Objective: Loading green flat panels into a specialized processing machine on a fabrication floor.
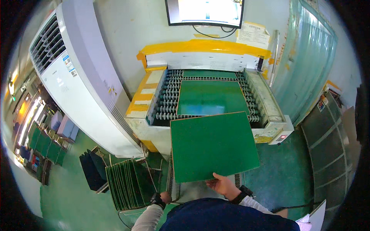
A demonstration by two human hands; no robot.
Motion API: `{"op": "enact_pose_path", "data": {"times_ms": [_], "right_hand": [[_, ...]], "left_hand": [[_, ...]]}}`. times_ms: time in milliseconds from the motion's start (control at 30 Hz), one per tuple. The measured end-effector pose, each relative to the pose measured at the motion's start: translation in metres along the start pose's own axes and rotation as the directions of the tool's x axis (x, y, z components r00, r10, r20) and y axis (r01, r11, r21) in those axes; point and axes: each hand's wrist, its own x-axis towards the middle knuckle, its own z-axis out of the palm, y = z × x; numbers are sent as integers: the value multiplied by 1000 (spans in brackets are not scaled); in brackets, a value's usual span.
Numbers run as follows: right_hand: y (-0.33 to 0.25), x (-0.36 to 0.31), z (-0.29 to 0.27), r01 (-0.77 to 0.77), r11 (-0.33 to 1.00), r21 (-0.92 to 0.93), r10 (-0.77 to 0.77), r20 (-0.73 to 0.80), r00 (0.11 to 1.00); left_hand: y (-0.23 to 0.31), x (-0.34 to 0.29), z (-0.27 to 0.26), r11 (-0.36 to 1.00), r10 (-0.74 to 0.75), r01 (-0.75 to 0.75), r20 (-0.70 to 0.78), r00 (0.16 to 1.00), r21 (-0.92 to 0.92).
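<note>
A flat green panel is tilted in front of the roller conveyor, its far edge overlapping the conveyor's near end. My right hand grips the panel's near edge, thumb on top and fingers underneath. Low at the left, my left hand looks closed beside a rack holding several upright green panels. What those fingers hold, if anything, is hidden. On the conveyor's rollers lies another green panel, and part of a third panel shows beyond it at the machine's slot.
A tall white air conditioner stands left of the conveyor. Dark panels lean in another rack on the floor. A control box juts from the conveyor's right side. Grey framed sheets lean at the right. A screen hangs above.
</note>
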Motion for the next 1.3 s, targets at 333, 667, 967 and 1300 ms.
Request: {"op": "enact_pose_path", "data": {"times_ms": [333,667,967,1300], "right_hand": [[4,2,3,-46,997,62,44,33,999],[7,8,2,-110,987,121,101,80,992],[-2,8,6,-71,987,142,57,98,994],[-19,1,35,-22,999,43,15,166,986]], "left_hand": [[-71,56,79,973,231,-225,-133,964,59],[-21,20,20,994,18,-32,136,991,102],[-47,73,76,978,-13,-14,127,992,209],[-45,58,67,987,-30,14,98,995,157]]}}
